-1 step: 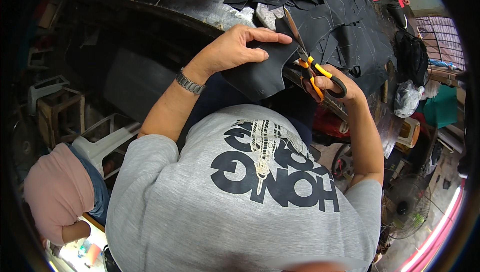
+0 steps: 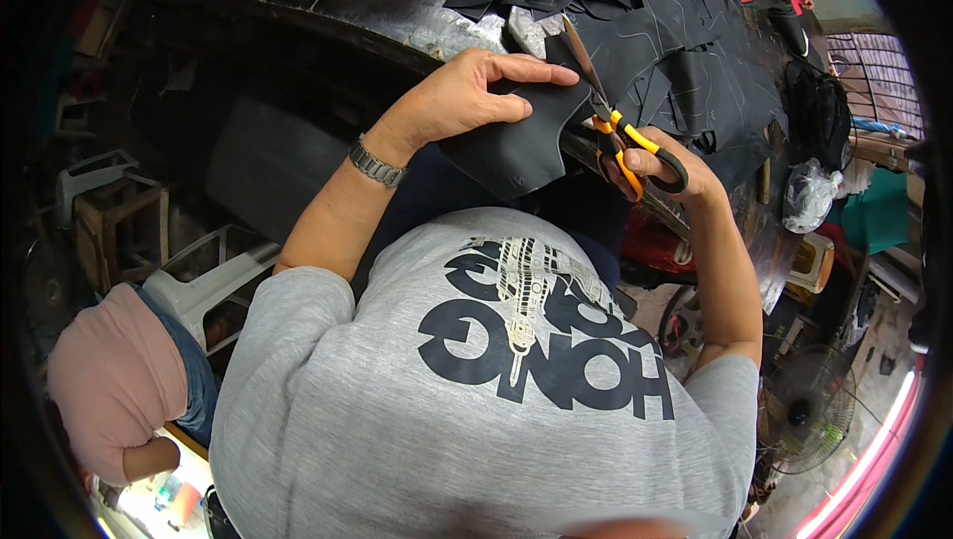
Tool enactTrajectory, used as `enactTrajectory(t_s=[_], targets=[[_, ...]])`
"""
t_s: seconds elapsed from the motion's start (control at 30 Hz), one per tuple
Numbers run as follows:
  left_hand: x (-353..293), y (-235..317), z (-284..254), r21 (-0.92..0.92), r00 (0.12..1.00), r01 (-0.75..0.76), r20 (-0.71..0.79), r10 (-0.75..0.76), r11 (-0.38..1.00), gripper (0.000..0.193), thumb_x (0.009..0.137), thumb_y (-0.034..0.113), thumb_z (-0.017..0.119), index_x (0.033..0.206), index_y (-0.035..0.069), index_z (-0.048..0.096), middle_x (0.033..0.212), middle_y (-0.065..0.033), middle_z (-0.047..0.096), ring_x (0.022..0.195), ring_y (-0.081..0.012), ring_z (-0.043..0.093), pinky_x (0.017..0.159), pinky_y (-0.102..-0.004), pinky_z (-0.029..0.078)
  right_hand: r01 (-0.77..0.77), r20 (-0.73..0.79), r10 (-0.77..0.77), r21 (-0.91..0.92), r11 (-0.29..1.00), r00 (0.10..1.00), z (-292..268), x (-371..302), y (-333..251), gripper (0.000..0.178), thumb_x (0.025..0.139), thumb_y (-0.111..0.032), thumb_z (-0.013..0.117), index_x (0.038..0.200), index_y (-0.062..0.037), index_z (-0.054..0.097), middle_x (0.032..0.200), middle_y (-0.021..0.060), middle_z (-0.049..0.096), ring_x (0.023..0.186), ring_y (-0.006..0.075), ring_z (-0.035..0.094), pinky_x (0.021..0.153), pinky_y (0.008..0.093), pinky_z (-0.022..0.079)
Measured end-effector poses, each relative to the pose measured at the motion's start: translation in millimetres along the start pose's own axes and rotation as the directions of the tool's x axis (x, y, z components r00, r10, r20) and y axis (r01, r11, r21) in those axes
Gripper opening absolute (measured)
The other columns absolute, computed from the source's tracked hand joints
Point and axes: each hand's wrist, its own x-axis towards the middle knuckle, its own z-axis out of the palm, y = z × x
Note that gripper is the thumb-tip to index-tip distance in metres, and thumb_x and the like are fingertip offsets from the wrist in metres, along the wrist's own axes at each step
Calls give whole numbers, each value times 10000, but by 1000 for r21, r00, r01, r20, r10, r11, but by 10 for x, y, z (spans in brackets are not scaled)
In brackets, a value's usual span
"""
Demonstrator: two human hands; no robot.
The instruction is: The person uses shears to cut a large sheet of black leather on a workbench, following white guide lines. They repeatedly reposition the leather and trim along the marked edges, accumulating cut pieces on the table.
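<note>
My left hand (image 2: 452, 97) grips a piece of black sheet material (image 2: 511, 157), with the thumb and index finger lying on top and the other fingers hidden beneath. The piece has a curved lower edge and hangs over the table's near edge. In my right hand (image 2: 675, 167) is a pair of scissors (image 2: 621, 126) with yellow, orange and black handles. Their visible blade points away from me, along the sheet's right side, close to my left index fingertip. Where the other blade lies is hard to see.
Black sheet pieces with pale drawn lines (image 2: 685, 33) lie piled on the dark worktable (image 2: 397, 18). A plastic bag (image 2: 809, 194) and a fan (image 2: 802, 410) are at the right. Stools (image 2: 213, 276) and a person in a pink top (image 2: 114, 380) are at the left.
</note>
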Motion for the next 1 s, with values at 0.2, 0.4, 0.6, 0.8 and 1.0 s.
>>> enactTrajectory(t_s=[0.2,0.4,0.6,0.8,1.0], targets=[[-4,-42,-78,29,999,-28,-13,29,999,468,797,-5,571,1245,72,681,1208,-104,679,1073,-151,645,974,-242,472,-124,-55,117,-151,981,992,-58,7,-100,665,714,-678,738,684,-21,639,495,21,511,406,128,528,403,253,394],[15,-106,-192,23,998,57,-2,-57,998,476,788,0,585,1252,62,674,1261,-106,661,1187,-187,597,1087,-310,388,-177,-172,147,-177,968,974,33,65,-129,582,712,-581,812,621,-40,620,459,12,493,366,110,496,357,237,356],[28,-5,-196,156,991,3,132,-23,988,439,759,33,600,1182,59,713,1185,-111,696,1155,-205,617,1090,-343,391,-104,-205,90,-57,993,975,223,113,-150,462,794,-453,797,718,-30,628,526,14,517,420,105,506,406,245,380],[205,266,13,357,904,-89,421,-75,930,261,741,10,584,941,51,747,977,-84,722,995,-238,650,959,-352,472,150,-398,-109,74,986,911,380,178,-235,367,761,-323,820,797,-16,621,657,25,578,547,123,567,526,246,442],[394,496,235,805,668,-476,69,741,354,260,825,13,697,1062,113,728,1035,-59,710,930,-203,651,832,-313,525,550,-799,-109,300,780,591,541,178,-209,157,813,-86,744,890,2,640,732,31,636,650,127,640,627,257,552]])
